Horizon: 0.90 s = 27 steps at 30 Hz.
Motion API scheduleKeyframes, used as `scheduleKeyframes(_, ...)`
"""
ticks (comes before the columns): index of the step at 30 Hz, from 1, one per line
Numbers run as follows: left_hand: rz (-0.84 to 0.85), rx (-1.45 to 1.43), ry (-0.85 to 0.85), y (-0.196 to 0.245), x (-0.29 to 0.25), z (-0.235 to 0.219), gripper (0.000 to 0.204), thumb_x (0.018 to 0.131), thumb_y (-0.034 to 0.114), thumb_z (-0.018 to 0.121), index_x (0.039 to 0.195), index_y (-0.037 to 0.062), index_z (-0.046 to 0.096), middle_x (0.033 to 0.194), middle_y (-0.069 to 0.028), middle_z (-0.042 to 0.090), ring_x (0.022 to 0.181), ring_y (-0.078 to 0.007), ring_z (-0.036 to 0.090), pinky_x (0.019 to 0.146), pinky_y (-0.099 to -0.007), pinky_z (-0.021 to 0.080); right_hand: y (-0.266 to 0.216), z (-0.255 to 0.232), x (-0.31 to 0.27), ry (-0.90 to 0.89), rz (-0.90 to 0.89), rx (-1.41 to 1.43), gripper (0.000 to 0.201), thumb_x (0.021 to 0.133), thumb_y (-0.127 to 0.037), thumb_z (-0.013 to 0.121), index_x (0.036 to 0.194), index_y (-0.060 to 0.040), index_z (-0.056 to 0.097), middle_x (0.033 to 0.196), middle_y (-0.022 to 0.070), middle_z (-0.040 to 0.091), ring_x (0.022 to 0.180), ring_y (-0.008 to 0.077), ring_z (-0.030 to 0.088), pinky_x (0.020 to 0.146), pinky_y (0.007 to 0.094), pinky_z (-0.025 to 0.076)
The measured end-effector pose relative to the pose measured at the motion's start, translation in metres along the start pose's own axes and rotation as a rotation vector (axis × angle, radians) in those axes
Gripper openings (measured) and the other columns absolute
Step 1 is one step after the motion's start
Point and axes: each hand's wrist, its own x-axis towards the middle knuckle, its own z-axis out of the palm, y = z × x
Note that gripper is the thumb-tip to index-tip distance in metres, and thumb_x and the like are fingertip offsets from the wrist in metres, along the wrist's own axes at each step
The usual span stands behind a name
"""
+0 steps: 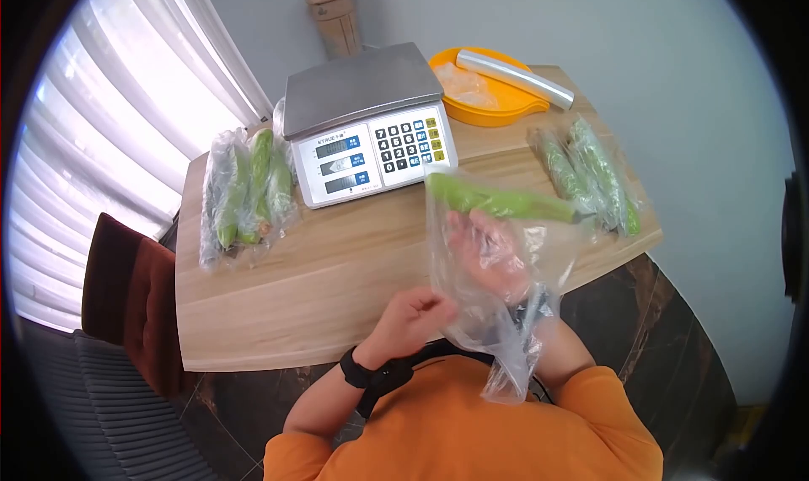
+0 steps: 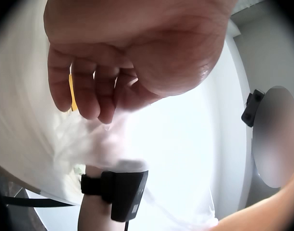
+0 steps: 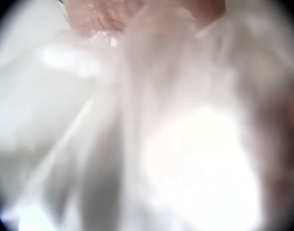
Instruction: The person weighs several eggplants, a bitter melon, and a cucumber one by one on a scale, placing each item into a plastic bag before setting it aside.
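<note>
A long green vegetable [image 1: 506, 203] lies crosswise at the far end of a clear plastic bag [image 1: 501, 380], above the table. My right hand [image 1: 493, 257] shows through the film, its fingers reaching up to the vegetable's lower edge; whether they curl round it I cannot tell. Film drapes over the right wrist and blurs most of the right wrist view. Nearer my body, my left hand [image 1: 413, 319] pinches the bag's side between thumb and bent fingers. In the left wrist view its fingers [image 2: 84, 91] bend toward the hazy film.
A white scale [image 1: 362, 85] stands at the table's back. Bagged green vegetables [image 1: 249, 194] lie on the left, more bagged vegetables [image 1: 590, 173] on the right. Behind them, a yellow basin [image 1: 497, 114] bears a plastic roll [image 1: 514, 78]. A brown chair [image 1: 135, 304] stands at left.
</note>
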Motion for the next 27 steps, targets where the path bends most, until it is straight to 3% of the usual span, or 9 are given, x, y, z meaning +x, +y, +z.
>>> scheduleKeyframes(7, 0.157, 0.42, -0.276, 0.034, -0.012, -0.018, 0.013, 0.091, 0.012, 0.061, 0.086, 0.0, 0.063, 0.073, 0.0023, 0.058, 0.068, -0.0057, 0.05, 0.062, -0.0228, 0.044, -0.009, 0.027, -0.014, 0.203, 0.22, -0.284, 0.032, 0.089, -0.008, 0.059, 0.119, 0.0007, 0.055, 0.109, 0.0114, 0.063, 0.1, 0.022, 0.061, 0.087, 0.0325, 0.05)
scheduleKeyframes(8, 0.037, 0.344, -0.187, 0.039, -0.017, -0.032, 0.015, 0.092, 0.013, 0.061, 0.084, 0.0003, 0.063, 0.072, 0.0021, 0.059, 0.068, -0.0063, 0.052, 0.062, -0.0233, 0.045, -0.013, 0.042, -0.018, 0.263, 0.256, -0.411, 0.033, 0.088, -0.007, 0.06, 0.119, 0.0015, 0.055, 0.108, 0.0118, 0.064, 0.099, 0.0221, 0.061, 0.086, 0.0323, 0.05)
scheduleKeyframes(9, -0.085, 0.267, -0.097, 0.042, -0.022, -0.046, 0.016, 0.092, 0.013, 0.061, 0.083, 0.0006, 0.064, 0.071, 0.0019, 0.059, 0.068, -0.0068, 0.054, 0.062, -0.0238, 0.045, -0.013, 0.042, -0.019, 0.154, 0.231, -0.474, 0.034, 0.087, -0.007, 0.061, 0.119, 0.0018, 0.055, 0.107, 0.0118, 0.064, 0.097, 0.0218, 0.061, 0.085, 0.0317, 0.051)
scheduleKeyframes(11, 0.035, -0.091, 0.185, 0.031, -0.018, -0.07, 0.015, 0.092, 0.016, 0.061, 0.09, 0.001, 0.064, 0.076, 0.0007, 0.061, 0.069, -0.0076, 0.055, 0.064, -0.0239, 0.046, -0.01, 0.041, -0.023, -0.07, 0.183, -0.593, 0.036, 0.084, -0.008, 0.063, 0.118, 0.0026, 0.055, 0.104, 0.0118, 0.065, 0.093, 0.0211, 0.062, 0.082, 0.0306, 0.051)
scheduleKeyframes(14, 0.089, 0.132, 0.421, 0.039, -0.004, -0.07, 0.02, 0.093, 0.017, 0.06, 0.105, 0.0005, 0.061, 0.087, -0.0012, 0.063, 0.077, -0.0084, 0.057, 0.07, -0.0242, 0.047, 0.003, 0.038, -0.019, -0.244, 0.22, -0.947, 0.039, 0.082, -0.012, 0.065, 0.118, 0.0011, 0.056, 0.102, 0.0091, 0.065, 0.089, 0.0194, 0.063, 0.078, 0.0307, 0.051)
scheduleKeyframes(17, -0.115, 0.035, 0.168, 0.038, 0.002, -0.065, 0.029, 0.094, 0.016, 0.058, 0.117, -0.0005, 0.054, 0.097, -0.0038, 0.063, 0.087, -0.011, 0.059, 0.077, -0.0262, 0.048, 0.007, 0.072, -0.025, -0.326, 0.343, -1.047, 0.035, 0.086, -0.023, 0.066, 0.113, -0.0018, 0.057, 0.094, 0.0054, 0.064, 0.087, 0.0128, 0.06, 0.08, 0.0264, 0.049)
scheduleKeyframes(20, -0.21, 0.002, 0.055, 0.034, -0.004, -0.06, 0.033, 0.093, 0.017, 0.058, 0.119, -0.0016, 0.053, 0.099, -0.0059, 0.064, 0.096, -0.0135, 0.058, 0.081, -0.0284, 0.048, 0.008, 0.073, -0.009, -0.37, 0.696, -1.453, 0.046, 0.085, -0.027, 0.066, 0.123, -0.0049, 0.054, 0.103, 0.0063, 0.064, 0.096, 0.0116, 0.059, 0.086, 0.0265, 0.047)
scheduleKeyframes(23, -0.212, -0.112, 0.092, 0.021, -0.012, -0.071, 0.037, 0.091, 0.019, 0.061, 0.121, -0.0015, 0.052, 0.098, -0.0063, 0.064, 0.094, -0.0146, 0.059, 0.082, -0.0288, 0.048, 0.019, 0.062, -0.021, -0.561, 0.292, -1.144, 0.056, 0.086, -0.024, 0.064, 0.134, -0.0017, 0.045, 0.114, 0.008, 0.062, 0.099, 0.0135, 0.057, 0.09, 0.0279, 0.045)
scheduleKeyframes(27, -0.299, -0.218, 0.466, -0.003, -0.041, -0.096, 0.035, 0.088, 0.019, 0.065, 0.116, 0.0015, 0.053, 0.094, -0.0056, 0.062, 0.078, -0.0134, 0.06, 0.071, -0.0283, 0.05, 0.015, 0.03, -0.017, -0.514, 0.594, -0.801, 0.067, 0.088, -0.029, 0.064, 0.142, -0.0032, 0.034, 0.122, 0.0112, 0.058, 0.112, 0.0186, 0.054, 0.098, 0.0323, 0.039)
